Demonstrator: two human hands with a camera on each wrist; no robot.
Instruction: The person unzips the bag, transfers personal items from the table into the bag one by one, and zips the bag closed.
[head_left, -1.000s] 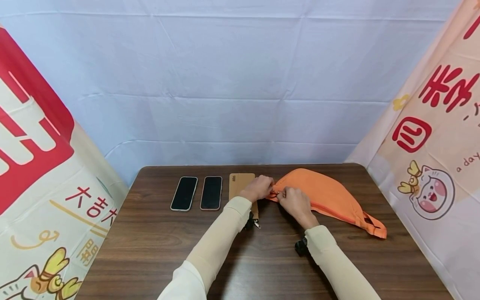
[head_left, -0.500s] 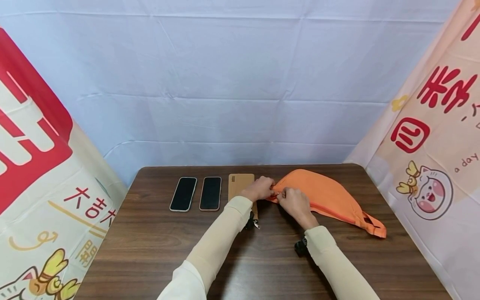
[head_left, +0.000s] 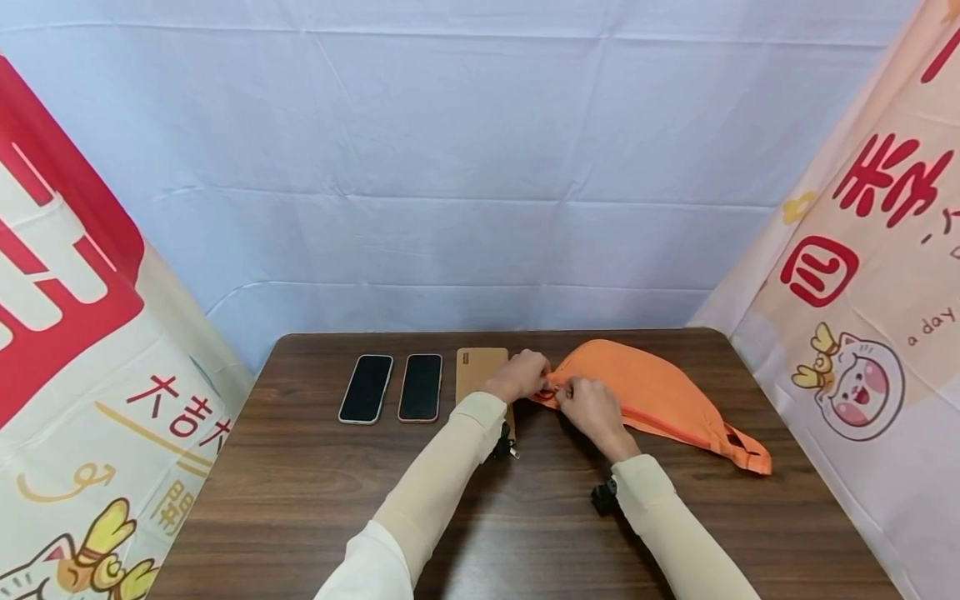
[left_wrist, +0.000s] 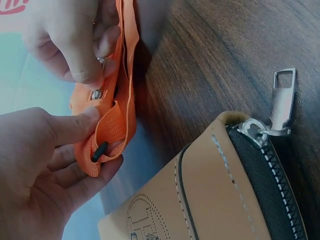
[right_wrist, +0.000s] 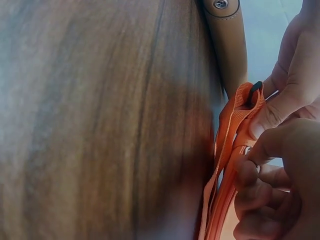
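Note:
An orange waist bag (head_left: 637,379) lies on the right half of the table, its curved side facing away. At its left end, my left hand (head_left: 521,377) pinches the fabric beside a strap loop (left_wrist: 107,135) with a small black piece in it. Close beside it, my right hand (head_left: 592,408) has thumb and fingers pinched on the zipper pull; the metal slider (left_wrist: 96,93) shows just below the fingertips in the left wrist view. A tan wallet (head_left: 480,367) lies partly under my left wrist, its own metal zipper pull (left_wrist: 284,100) sticking out.
Two phones with dark screens, one white-edged (head_left: 366,389) and one with a brownish edge (head_left: 421,388), lie side by side left of the wallet. The wooden table (head_left: 315,500) ends at a pale cloth backdrop (head_left: 450,167), with printed cloths at both sides.
Both hands stay at the bag's left end, with only slight finger shifts around the zipper. Bag, wallet and phones keep their places.

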